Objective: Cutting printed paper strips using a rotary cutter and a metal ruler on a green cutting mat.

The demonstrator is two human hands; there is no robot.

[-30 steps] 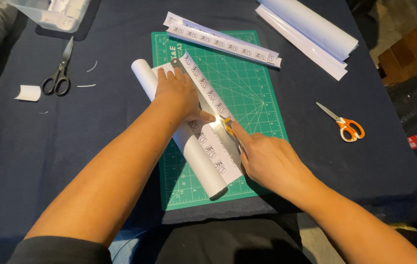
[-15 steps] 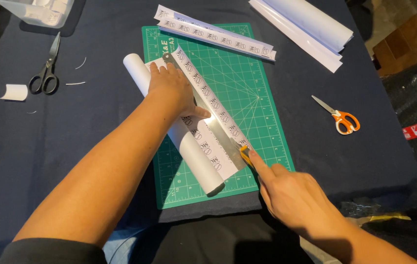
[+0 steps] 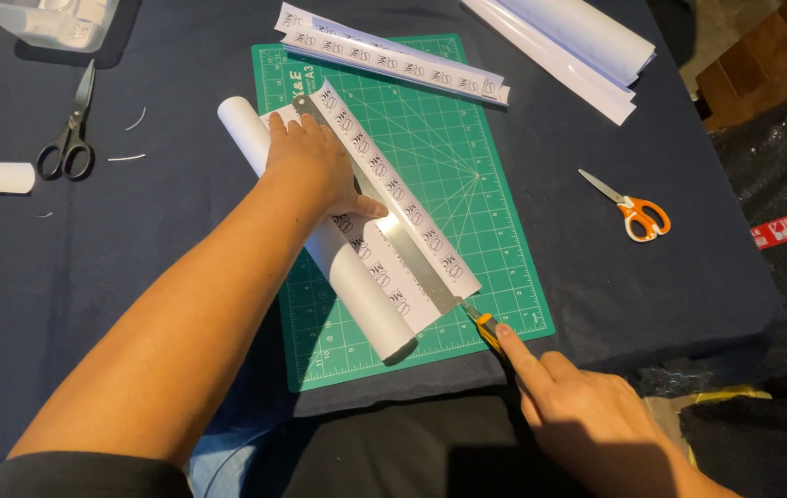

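Under the left hand point(image 3: 315, 166), pressed flat with fingers spread, a metal ruler point(image 3: 393, 226) pins the printed sheet point(image 3: 370, 267) unrolled from the roll point(image 3: 347, 277) on the green mat point(image 3: 467, 184). Just past the ruler's near end, the right hand point(image 3: 587, 420) pinches a yellow knife point(image 3: 484, 327), forefinger along its back. The blade sits at the sheet's near edge, so this cut looks finished; the strip beyond the ruler appears freed. Cut strips point(image 3: 393, 57) lie at the mat's far edge.

Both forearms are bare. The left hand point(image 3: 312, 164) and right hand point(image 3: 587, 420) wear no gloves or rings. A dark short sleeve point(image 3: 89, 475) covers the left upper arm.
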